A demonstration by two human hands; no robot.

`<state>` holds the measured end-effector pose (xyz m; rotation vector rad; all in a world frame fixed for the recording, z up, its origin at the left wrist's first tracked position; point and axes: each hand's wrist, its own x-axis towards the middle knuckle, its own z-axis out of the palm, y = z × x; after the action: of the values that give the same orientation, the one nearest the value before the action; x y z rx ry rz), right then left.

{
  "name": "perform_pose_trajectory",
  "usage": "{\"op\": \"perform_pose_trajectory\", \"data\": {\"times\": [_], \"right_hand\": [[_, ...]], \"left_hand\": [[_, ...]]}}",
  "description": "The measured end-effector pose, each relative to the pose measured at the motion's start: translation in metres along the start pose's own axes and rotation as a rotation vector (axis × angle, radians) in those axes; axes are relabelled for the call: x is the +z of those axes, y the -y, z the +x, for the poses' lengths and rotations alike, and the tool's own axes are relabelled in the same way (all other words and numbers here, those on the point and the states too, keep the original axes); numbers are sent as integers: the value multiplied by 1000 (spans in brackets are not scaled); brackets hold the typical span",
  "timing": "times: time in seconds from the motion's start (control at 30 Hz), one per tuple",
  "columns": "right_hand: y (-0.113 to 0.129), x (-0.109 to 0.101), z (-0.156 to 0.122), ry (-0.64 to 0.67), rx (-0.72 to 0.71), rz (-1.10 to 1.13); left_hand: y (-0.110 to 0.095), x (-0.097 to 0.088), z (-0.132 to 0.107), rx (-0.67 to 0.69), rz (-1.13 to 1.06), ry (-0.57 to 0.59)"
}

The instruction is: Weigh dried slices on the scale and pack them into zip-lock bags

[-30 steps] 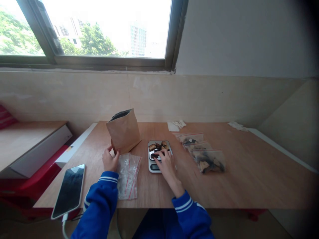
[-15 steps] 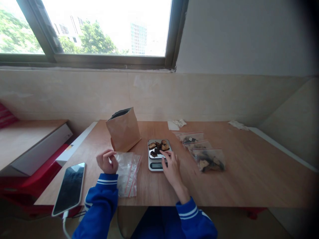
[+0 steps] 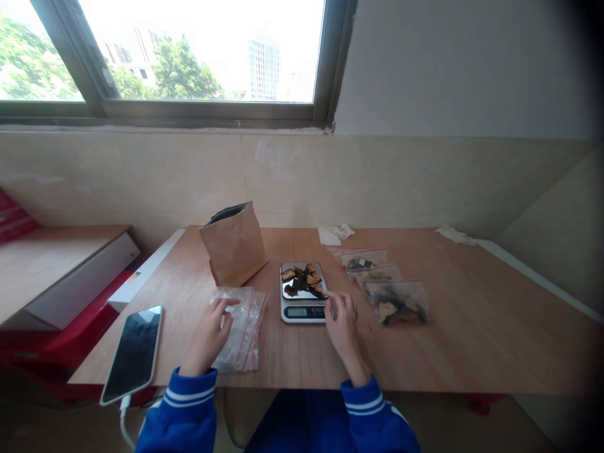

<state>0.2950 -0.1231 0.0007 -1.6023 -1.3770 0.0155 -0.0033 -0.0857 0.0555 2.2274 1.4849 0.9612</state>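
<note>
A digital kitchen scale (image 3: 290,319) stands on the table, its display lit. On its plate lies a small heap of dried brown and tan slices (image 3: 302,281), possibly dried mushroom. My right hand (image 3: 343,322) is at the scale's right edge, its index finger stretched out to the slice at the plate's corner; whether it touches is too small to tell. The other fingers are loosely bent and hold nothing visible. Over the left edge of some clear zip bags (image 3: 243,333) hovers my left hand (image 3: 211,333), index finger and thumb apart, with nothing in it.
A brown paper pouch (image 3: 236,246) stands open-topped behind the zip bags. Several filled zip bags (image 3: 399,302) lie right of the scale. A phone (image 3: 133,352) with a white cable is at the left edge. Crumpled tissue (image 3: 342,231) lies near the wall.
My right hand has moved right, off the scale's plate to its edge, and a slice now shows at the plate's right corner. My left hand has come lower and its index finger has stretched out.
</note>
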Motion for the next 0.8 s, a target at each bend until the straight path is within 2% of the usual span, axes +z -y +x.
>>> {"op": "perform_pose_trajectory", "data": {"times": [0.13, 0.3, 0.4, 0.53, 0.67, 0.73, 0.8], "right_hand": [[3, -7, -5, -7, -5, 57], [16, -16, -12, -13, 19, 151], [33, -17, -18, 54, 33, 261], [68, -3, -29, 182, 58, 401], [104, 18, -40, 228, 298, 581], [117, 27, -43, 312, 421, 727], [123, 33, -45, 397, 483, 849]], "left_hand": [[22, 20, -20, -19, 35, 124], [27, 26, -17, -33, 23, 120], [16, 21, -11, -29, -23, 43], [-15, 15, -10, -22, -88, -98], [-43, 16, -13, 44, -205, -130], [-50, 18, -15, 67, -248, -154], [-51, 20, -17, 57, -263, -177]]}}
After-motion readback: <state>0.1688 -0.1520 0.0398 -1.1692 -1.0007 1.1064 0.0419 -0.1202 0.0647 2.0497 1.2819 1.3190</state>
